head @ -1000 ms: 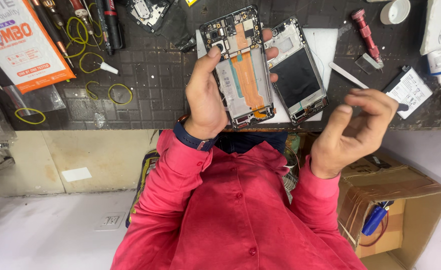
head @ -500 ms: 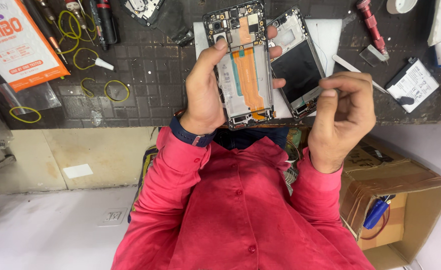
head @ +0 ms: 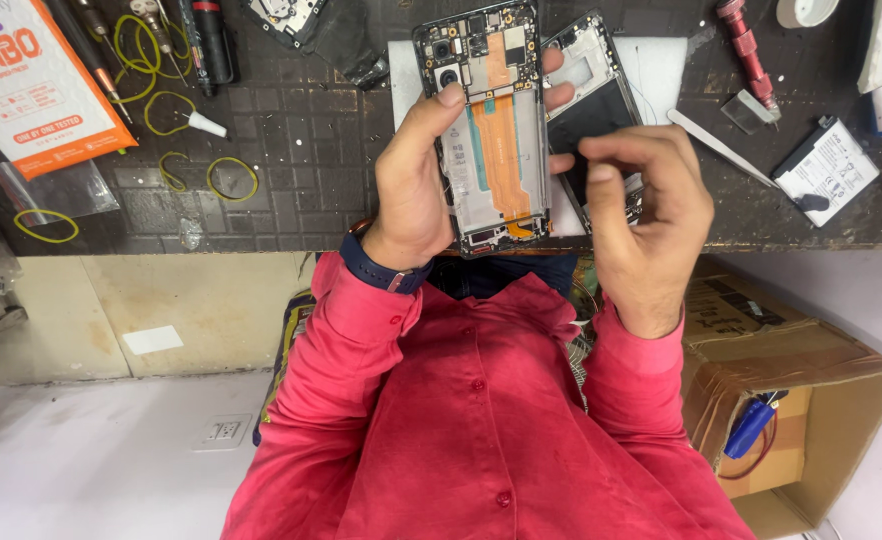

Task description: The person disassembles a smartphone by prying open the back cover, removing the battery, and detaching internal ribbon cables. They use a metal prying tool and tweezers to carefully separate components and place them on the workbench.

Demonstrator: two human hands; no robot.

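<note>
While gripped by left hand point(head: 416, 190): one opened phone point(head: 491, 125) (second phone frame point(head: 591, 80) behind).

We cannot see what the right hand point(head: 641, 225) pinches; it hides part of the second phone point(head: 591, 100); the box point(head: 811, 400) and orange packet point(head: 31, 80) are cut off by the edges

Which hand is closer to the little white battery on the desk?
The right hand. It hovers just left of the white battery, not touching it. The left hand is farther left, gripping the opened phone.
</note>
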